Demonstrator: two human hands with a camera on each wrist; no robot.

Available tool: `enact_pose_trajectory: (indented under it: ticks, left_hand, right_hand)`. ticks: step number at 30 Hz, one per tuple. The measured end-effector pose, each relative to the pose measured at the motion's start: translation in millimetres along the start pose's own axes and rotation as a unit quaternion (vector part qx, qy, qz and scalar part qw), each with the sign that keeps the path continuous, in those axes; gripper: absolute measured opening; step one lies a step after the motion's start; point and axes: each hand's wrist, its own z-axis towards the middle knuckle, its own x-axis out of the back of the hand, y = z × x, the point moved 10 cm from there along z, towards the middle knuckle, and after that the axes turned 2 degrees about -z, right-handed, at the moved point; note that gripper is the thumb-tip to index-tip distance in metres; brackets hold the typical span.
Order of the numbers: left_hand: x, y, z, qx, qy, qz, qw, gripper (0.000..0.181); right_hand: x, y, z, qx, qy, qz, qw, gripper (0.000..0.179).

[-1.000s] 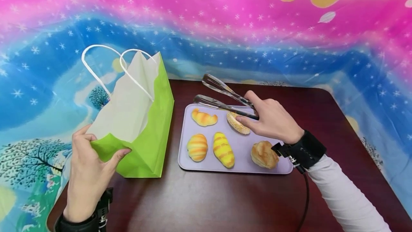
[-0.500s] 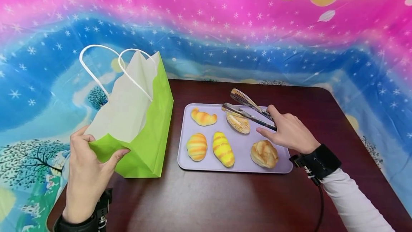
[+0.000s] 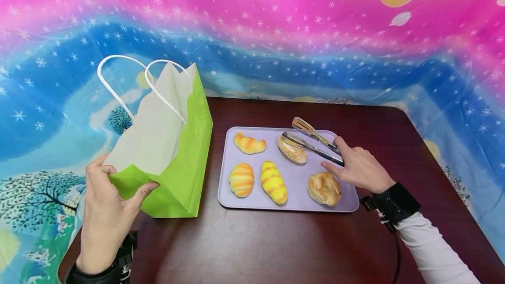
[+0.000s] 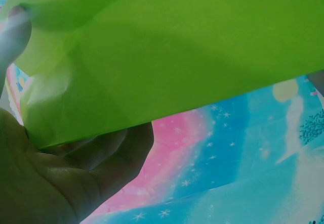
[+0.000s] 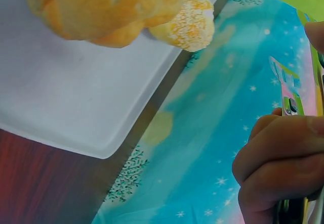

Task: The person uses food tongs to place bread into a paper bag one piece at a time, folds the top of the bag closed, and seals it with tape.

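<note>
My left hand (image 3: 108, 214) grips the near top edge of a green paper bag (image 3: 189, 165), which stands upright with its white handles raised. In the left wrist view the fingers lie behind the green paper. My right hand (image 3: 360, 168) holds metal tongs (image 3: 315, 146), their arms spread apart. The tongs' tips hover around the far end of a sesame-topped bun (image 3: 293, 154); whether they touch it I cannot tell. That bun lies on a pale purple tray (image 3: 236, 204) with a croissant (image 3: 250, 144), a striped roll (image 3: 241, 181), a yellow bread (image 3: 274, 184) and a round knotted bun (image 3: 324, 189).
The tray rests on a dark brown wooden table (image 3: 252, 249), right of the bag. A patterned cloth (image 3: 296, 56) in pink and blue hangs behind and at both sides. A black cable (image 3: 397, 253) trails from the right wrist.
My right hand has moved right and toward me with the tongs, bringing the tips down from beyond the tray to the sesame bun. The left hand and the bag stay nearly still.
</note>
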Motion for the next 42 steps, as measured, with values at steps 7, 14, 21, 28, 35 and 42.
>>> enact_pose_trajectory:
  ticks: [7,14,21,28,35,42]
  left_hand:
    - [-0.1,-0.7,-0.6,0.003,0.001,-0.002,1.0000,0.086]
    - [0.1,-1.2,-1.0,0.006,0.002,-0.002,1.0000,0.087]
    - [-0.1,-1.3,-0.9,0.009,-0.002,0.001,1.0000,0.086]
    - [-0.7,-1.1,-0.8,0.009,-0.004,0.001,0.9999,0.086]
    - [-1.2,-1.2,-0.7,0.012,-0.004,0.001,0.9999,0.086]
    - [-1.7,-2.6,-0.5,0.019,-0.011,0.002,0.9998,0.084]
  right_hand:
    - [-9,9,0.4,-0.007,-0.007,-0.004,0.9999,0.065]
    - [-15,14,-0.1,-0.007,-0.009,-0.006,0.9999,0.063]
    - [-20,19,-0.1,-0.017,-0.019,-0.004,0.9997,0.064]
    - [-27,23,0.7,-0.027,-0.034,0.014,0.9990,0.062]
    - [-30,25,1.5,-0.021,-0.029,0.020,0.9992,0.055]
    - [-34,28,3.3,-0.022,-0.035,0.024,0.9989,0.052]
